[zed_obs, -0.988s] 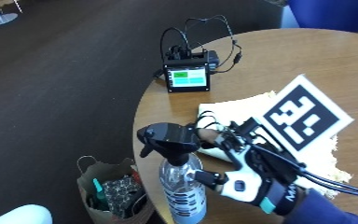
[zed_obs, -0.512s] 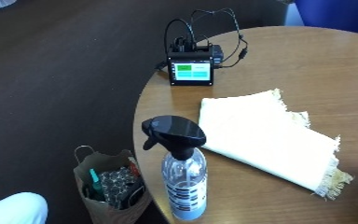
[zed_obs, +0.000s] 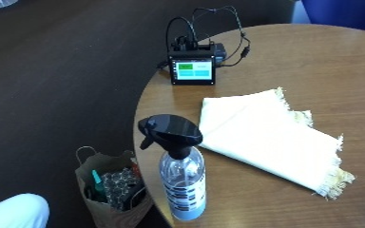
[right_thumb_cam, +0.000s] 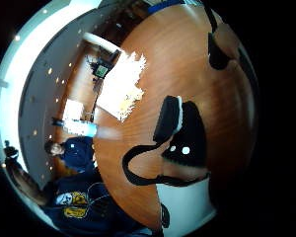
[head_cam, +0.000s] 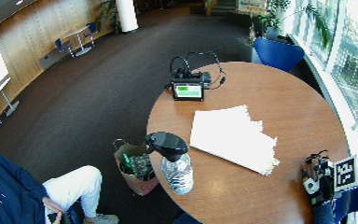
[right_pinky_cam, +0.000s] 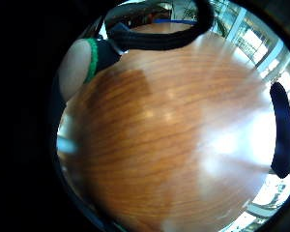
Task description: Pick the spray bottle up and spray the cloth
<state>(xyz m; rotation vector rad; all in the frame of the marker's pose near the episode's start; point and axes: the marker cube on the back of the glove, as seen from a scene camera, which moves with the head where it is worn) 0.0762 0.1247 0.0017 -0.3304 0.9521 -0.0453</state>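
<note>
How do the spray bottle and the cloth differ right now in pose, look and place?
The spray bottle stands upright; the cloth lies flat, folded. The bottle is clear with a black trigger head; the cloth is pale cream with fringed edges. The bottle sits at the table edge, the cloth further in. Both rest untouched; the right hand is far off.

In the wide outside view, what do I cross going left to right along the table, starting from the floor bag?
Paper bag → spray bottle → cloth → gloved right hand at the table's edge. The small screen device sits farther back, over the bottle-to-cloth span, so I leave it unplaced.
</note>
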